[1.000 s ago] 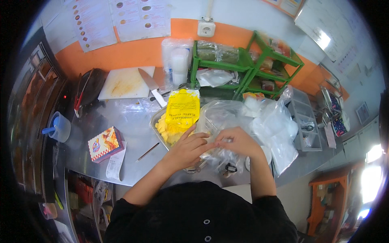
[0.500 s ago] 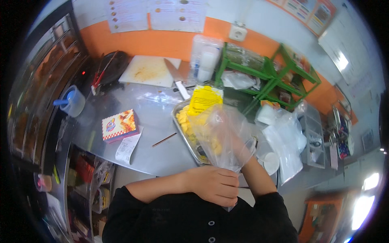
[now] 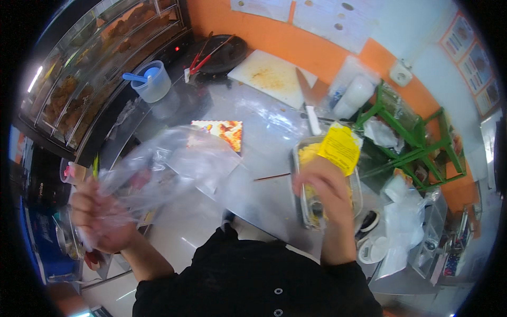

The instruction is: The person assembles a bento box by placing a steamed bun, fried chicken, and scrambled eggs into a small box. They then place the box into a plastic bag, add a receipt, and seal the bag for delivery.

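Note:
My left hand (image 3: 103, 224) is closed on the gathered end of a clear plastic bag (image 3: 174, 164), stretched out to the left. The bag's wide part spreads over the counter and partly covers a small printed box (image 3: 219, 134). Above a metal tray (image 3: 361, 198) of yellow pieces (image 3: 309, 153) hovers my right hand (image 3: 325, 179), blurred, its fingertips hard to make out. Whether it touches the pieces is hidden. A yellow packet (image 3: 340, 148) lies on the tray's far end, just beyond that hand. Between bag and tray rests a thin brown stick (image 3: 272, 177).
At the back are a white cutting board (image 3: 272, 79), a knife (image 3: 311, 113), a dark round pan (image 3: 224, 55) with red-handled tongs (image 3: 203, 63), and a jug (image 3: 153, 84). Green racks (image 3: 412, 137) and white plastic bags (image 3: 404, 227) stand right. A glass food cabinet (image 3: 95, 68) is left.
My left hand has swung far left, pulling the plastic bag off the tray. My right hand has come out of the bag and is bare over the tray. The view has turned left.

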Tool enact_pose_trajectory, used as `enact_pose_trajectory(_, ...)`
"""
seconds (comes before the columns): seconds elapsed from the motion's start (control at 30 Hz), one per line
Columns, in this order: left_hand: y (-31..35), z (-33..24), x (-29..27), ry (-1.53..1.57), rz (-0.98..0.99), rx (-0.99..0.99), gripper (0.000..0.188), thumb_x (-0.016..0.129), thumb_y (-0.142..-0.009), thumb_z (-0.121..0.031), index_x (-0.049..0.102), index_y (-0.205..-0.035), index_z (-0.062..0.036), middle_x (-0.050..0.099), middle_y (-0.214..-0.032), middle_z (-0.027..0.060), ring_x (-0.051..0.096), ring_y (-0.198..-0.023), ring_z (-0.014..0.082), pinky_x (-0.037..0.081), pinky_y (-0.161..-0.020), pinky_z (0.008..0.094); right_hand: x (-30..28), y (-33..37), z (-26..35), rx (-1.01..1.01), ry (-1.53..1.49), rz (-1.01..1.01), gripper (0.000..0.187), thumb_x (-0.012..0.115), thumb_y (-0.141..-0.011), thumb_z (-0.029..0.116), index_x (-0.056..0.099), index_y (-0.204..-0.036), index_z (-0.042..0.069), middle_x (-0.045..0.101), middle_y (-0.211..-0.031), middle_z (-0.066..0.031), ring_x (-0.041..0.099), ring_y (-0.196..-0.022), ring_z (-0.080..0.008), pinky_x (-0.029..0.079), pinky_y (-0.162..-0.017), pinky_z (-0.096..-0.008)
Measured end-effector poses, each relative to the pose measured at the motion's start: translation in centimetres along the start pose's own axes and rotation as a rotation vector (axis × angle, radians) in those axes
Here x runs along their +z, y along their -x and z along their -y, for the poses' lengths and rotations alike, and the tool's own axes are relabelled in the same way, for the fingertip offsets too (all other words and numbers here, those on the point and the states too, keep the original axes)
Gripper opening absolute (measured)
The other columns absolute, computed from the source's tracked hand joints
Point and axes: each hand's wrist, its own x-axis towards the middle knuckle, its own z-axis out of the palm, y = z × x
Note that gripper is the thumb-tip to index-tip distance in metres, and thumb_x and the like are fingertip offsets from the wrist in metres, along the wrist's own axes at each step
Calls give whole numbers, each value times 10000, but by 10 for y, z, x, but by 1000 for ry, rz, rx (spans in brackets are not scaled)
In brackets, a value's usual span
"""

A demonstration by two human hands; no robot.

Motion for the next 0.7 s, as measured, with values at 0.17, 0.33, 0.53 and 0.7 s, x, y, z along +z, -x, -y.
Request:
enact_pose_trajectory(0.17, -33, 22, -108, -387, -8, 63, 133, 525, -960, -199, 552, -1003, -76, 453, -826, 53, 396, -786, 201, 365, -721, 341, 140, -93, -142, 37, 378, 66, 244, 626, -815, 89, 604, -1057, 67, 571, -1115, -133, 571, -1033, -285, 464, -880, -394)
enact_pose_trajectory(0.33, -23, 72, -160, -515, 191, -140, 265, 617, -877, -274, 552, -1000, -49, 490, -827, 61, 420, -732, 189, 338, -656, 337, 181, -145, -202, -94, 1001, 153, 666, 773, -705, 223, 493, -1307, 178, 388, -1413, -125, 308, -1363, -343, 242, -1110, -547)
enact_pose_trajectory(0.53, -25, 119, -127, -154, 807, -461, 245, 615, -764, -270, 638, -858, -45, 522, -674, 36, 472, -630, 217, 340, -625, 345, 158, -182, -230, 55, 1062, 298, 925, 815, -621, 301, 359, -1425, 272, 209, -1529, -173, 212, -1406, -383, 165, -1130, -584)
enact_pose_trajectory(0.7, -25, 136, -85, 839, 729, -737, 202, 594, -770, -181, 663, -887, -32, 546, -671, 27, 490, -597, 201, 353, -593, 350, 130, -186, -234, 313, 1150, 204, 1011, 820, -591, 366, 292, -1449, 288, 206, -1521, -195, 197, -1402, -418, 170, -1127, -585)
